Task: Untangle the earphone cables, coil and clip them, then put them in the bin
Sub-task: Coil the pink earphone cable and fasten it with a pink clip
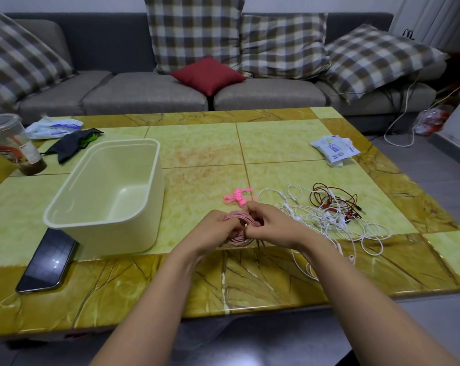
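Now, room: open table beyond, near edge close; bin left.
Pink cable: looped coil.
Hands: your left hand and right hand grip it.

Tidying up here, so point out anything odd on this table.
The white and red earphone cables lie in one tangled heap. The phone ends at the near corner of the bin, perhaps under it; I cannot tell.
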`<state>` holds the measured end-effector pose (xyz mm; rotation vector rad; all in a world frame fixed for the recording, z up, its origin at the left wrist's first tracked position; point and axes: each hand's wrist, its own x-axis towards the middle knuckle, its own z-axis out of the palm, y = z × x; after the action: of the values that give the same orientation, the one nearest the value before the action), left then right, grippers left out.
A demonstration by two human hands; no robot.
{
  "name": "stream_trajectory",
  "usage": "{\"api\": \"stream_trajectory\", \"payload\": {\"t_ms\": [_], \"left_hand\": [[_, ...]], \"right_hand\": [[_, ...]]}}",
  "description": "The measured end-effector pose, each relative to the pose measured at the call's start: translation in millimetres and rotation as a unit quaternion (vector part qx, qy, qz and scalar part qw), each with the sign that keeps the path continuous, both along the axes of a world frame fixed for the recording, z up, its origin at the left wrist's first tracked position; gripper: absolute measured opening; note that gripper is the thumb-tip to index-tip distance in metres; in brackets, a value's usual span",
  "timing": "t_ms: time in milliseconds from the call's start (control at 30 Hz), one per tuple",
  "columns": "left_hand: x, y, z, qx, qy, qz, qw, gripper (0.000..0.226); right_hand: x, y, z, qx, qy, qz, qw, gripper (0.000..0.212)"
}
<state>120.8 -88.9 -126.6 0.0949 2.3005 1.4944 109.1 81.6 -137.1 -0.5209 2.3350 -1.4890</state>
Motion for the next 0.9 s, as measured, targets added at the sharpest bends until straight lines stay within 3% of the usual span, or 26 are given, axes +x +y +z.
{"api": "stream_trajectory", "payload": {"t_ms": [67,167,233,367,467,567,667,767,900], "left_hand": [[-1.9,-1.3,1.2,0.020,-0.023,0.025,0.999,0.030],[-4.0,-0.7,0.0,0.032,-0.030,0.061,0.997,0.026],[-4.1,-0.1,-0.8,0.036,-0.031,0.084,0.995,0.024],[-2.8,3.8,-2.6,0.040,-0.027,0.107,0.993,0.018],[-2.0,4.8,-6.1,0.055,-0.053,0.120,0.990,0.016],[-0.3,5.6,-5.8,0.074,-0.058,0.117,0.989,0.019],[2.8,7.9,-1.6,0.080,-0.004,0.093,0.992,0.029],[3.7,8.2,0.9,0.084,0.019,0.073,0.994,0.030],[2.6,5.3,-2.9,0.079,0.027,0.066,0.994,0.021]], "right_hand": [[-0.7,-1.2,0.2,0.004,0.017,-0.008,1.000,0.015],[-3.6,-4.7,0.7,0.054,0.072,-0.016,0.996,0.029],[-3.8,-7.1,0.5,0.076,0.090,-0.019,0.993,0.026],[-4.9,-8.1,-2.7,0.104,0.073,-0.036,0.991,0.036],[-9.5,-6.6,-3.7,0.132,0.069,-0.027,0.988,0.018],[-10.5,-6.4,-2.5,0.155,0.047,-0.010,0.987,0.028],[-13.3,-4.6,-3.3,0.106,0.017,-0.010,0.994,0.008],[-12.6,-1.9,-3.0,0.024,-0.038,-0.011,0.999,0.020],[-9.0,4.1,-3.7,-0.033,-0.109,-0.019,0.993,0.007]]}}
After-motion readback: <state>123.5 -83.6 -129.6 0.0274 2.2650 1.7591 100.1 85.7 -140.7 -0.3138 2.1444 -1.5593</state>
